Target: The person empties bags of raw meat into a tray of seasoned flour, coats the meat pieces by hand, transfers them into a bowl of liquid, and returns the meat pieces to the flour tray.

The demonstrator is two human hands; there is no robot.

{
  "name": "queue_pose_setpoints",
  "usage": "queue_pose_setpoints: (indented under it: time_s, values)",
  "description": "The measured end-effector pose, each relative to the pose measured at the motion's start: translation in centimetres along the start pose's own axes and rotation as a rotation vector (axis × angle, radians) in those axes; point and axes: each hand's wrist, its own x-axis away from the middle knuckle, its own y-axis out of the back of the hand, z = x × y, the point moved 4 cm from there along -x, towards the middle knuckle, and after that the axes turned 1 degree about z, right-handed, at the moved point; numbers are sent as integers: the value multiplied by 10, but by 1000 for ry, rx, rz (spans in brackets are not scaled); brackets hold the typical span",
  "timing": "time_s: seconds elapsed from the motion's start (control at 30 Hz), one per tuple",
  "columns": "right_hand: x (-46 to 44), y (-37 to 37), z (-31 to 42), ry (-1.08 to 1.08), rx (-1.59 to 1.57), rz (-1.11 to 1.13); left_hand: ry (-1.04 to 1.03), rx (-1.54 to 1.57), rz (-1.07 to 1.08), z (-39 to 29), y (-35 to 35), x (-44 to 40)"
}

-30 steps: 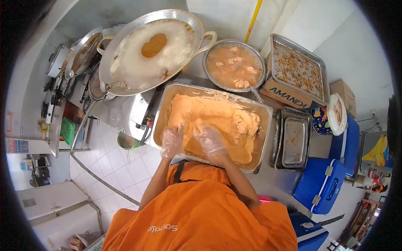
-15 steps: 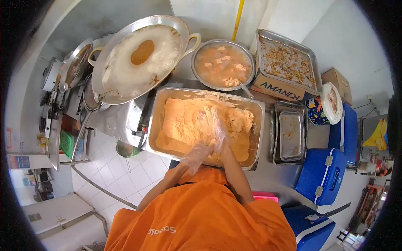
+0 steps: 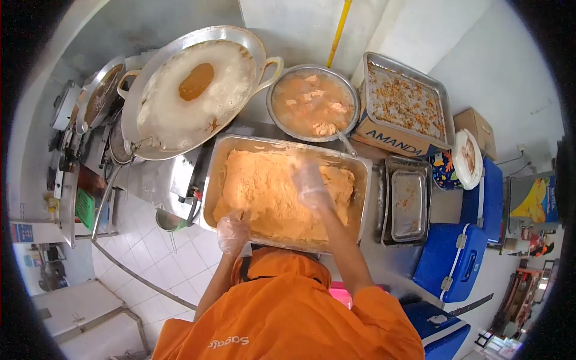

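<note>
A deep rectangular steel tray holds a thick bed of orange-tinted flour, lumpy toward the right side. My left hand, in a clear plastic glove, is closed over the tray's near left rim. Above the right part of the flour is my right hand, gloved the same way; its fingers are smeared by motion, so their grip and anything in them cannot be made out. Just behind the tray, a round metal bowl contains pieces in cloudy orange liquid, with a handle leaning over its rim.
A large two-handled pan of foaming oil stands back left. At back right, a tray of crumbs rests on a cardboard box. Stacked metal trays lie to the right, beside blue cooler boxes.
My hands, together over the flour before, are now apart. The left moved to the tray's near left rim; the right moved farther over the flour. The flour surface looks smoother.
</note>
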Motion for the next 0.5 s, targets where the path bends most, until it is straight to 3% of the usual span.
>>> queue_pose_setpoints:
  time_s: [0.1, 0.17, 0.23, 0.27, 0.37, 0.4, 0.5]
  values:
    - [-71, 25, -30, 133, 230, -181, 69, -65, -128, 17, -21, 4]
    - [-123, 18, -66, 111, 745, 89, 29, -107, -207, 22, -31, 3]
    - [-159, 11, -92, -23, 998, 590, -80, -126, -239, 10, -36, -3]
    - [-170, -7, -118, -42, 1001, 621, -124, -116, -312, -2, -31, -5]
    - [-196, -43, -189, -85, 755, 306, 36, -180, 14, 1, -57, -13]
    - [-204, -48, -208, -77, 619, 138, -41, -173, -71, -11, -50, -11]
    - [-192, 12, -114, 33, 515, -133, -201, -7, -233, -8, -62, -6]
